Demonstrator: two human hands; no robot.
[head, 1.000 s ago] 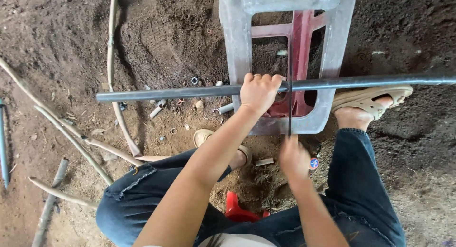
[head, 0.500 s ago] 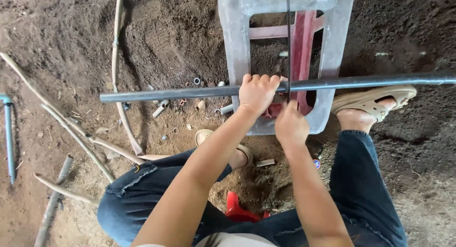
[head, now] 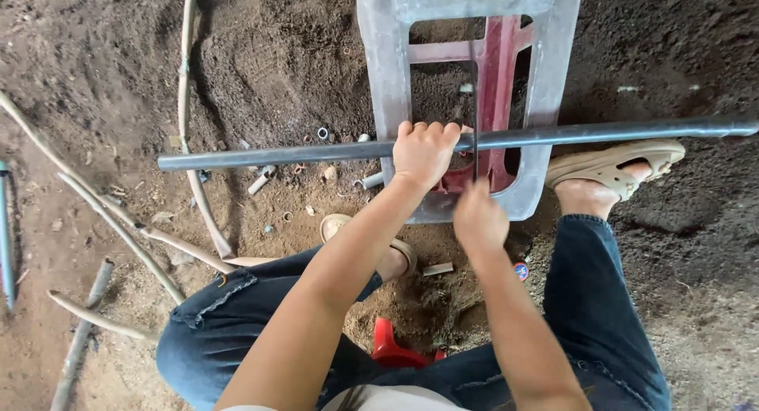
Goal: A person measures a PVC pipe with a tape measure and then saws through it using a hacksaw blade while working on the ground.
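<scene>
A long dark pipe (head: 277,154) lies across a grey plastic stool (head: 381,79) tipped on the dirt, with a red frame (head: 503,71) showing through its opening. My left hand (head: 425,148) is closed over the pipe and presses it onto the stool. Just to its right a thin saw blade (head: 474,102) crosses the pipe. My right hand (head: 478,217), blurred by motion, grips the saw's near end below the pipe. The saw's handle is hidden inside that fist.
My right foot in a tan sandal (head: 624,167) rests beside the stool, my left sandal (head: 338,223) nearer. A red seat (head: 391,349) sits under me. Short pipe offcuts (head: 261,180) litter the soil. Bent pale pipes (head: 194,102) and sticks (head: 118,221) lie left.
My right hand pushed the saw forward toward the pipe, then drew back slightly. My left hand stayed clamped on the pipe. The view shifted a little.
</scene>
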